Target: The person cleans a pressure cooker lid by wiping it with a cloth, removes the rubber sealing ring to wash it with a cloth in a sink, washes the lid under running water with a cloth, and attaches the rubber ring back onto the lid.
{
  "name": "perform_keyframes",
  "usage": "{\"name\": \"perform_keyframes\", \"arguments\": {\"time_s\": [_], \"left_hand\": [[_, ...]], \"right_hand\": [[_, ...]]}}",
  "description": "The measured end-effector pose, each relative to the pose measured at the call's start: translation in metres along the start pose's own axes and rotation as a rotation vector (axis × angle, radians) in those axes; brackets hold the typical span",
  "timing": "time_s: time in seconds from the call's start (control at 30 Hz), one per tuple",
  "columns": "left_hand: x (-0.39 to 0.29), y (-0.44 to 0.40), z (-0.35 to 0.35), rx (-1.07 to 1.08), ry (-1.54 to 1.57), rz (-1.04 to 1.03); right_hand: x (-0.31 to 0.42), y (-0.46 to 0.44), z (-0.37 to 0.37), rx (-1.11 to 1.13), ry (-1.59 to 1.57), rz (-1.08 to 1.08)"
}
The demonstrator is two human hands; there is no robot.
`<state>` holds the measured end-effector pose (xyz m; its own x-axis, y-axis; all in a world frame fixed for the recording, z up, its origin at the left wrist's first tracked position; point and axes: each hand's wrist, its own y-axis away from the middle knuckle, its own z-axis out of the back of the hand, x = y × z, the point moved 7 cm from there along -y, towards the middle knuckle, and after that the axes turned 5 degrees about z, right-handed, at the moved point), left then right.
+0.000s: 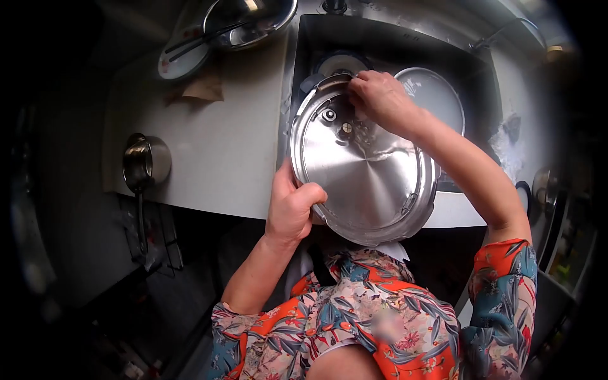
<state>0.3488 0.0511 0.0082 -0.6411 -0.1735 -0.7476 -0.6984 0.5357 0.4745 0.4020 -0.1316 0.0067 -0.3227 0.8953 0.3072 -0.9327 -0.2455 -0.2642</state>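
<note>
A shiny steel pressure cooker lid [361,190] is tilted over the front edge of the sink [478,85], its inner side facing me. Near its far rim I see a small valve fitting and a round brass-coloured part. My left hand [292,206] grips the lid's left edge, thumb on the inner face. At the far rim, my right hand [383,98] has its fingers curled in against the lid. Whatever those fingertips pinch is hidden. Behind the lid, a round whitish pan or basin [440,101] and a blue-rimmed bowl [342,62] sit in the sink.
On the left counter [221,152] stands a small steel saucepan [151,161], its handle jutting past the front edge. Farther back are a large steel bowl [250,31], dark chopsticks [199,41] and a white dish [180,62]. A crumpled clear plastic bag [506,145] lies right of the sink.
</note>
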Motion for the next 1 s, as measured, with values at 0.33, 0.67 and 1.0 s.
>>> {"name": "perform_keyframes", "arguments": {"time_s": [0.33, 0.67, 1.0], "left_hand": [[-0.001, 0.004, -0.012, 0.065, 0.003, -0.002], [-0.006, 0.0, -0.011, 0.047, -0.058, 0.018], [-0.003, -0.004, -0.002, 0.016, -0.021, 0.01]], "right_hand": [[0.0, 0.101, 0.003, 0.114, 0.013, -0.331], [0.016, 0.061, -0.004, -0.17, 0.036, -0.085], [-0.02, 0.084, -0.012, 0.189, -0.343, -0.456]]}}
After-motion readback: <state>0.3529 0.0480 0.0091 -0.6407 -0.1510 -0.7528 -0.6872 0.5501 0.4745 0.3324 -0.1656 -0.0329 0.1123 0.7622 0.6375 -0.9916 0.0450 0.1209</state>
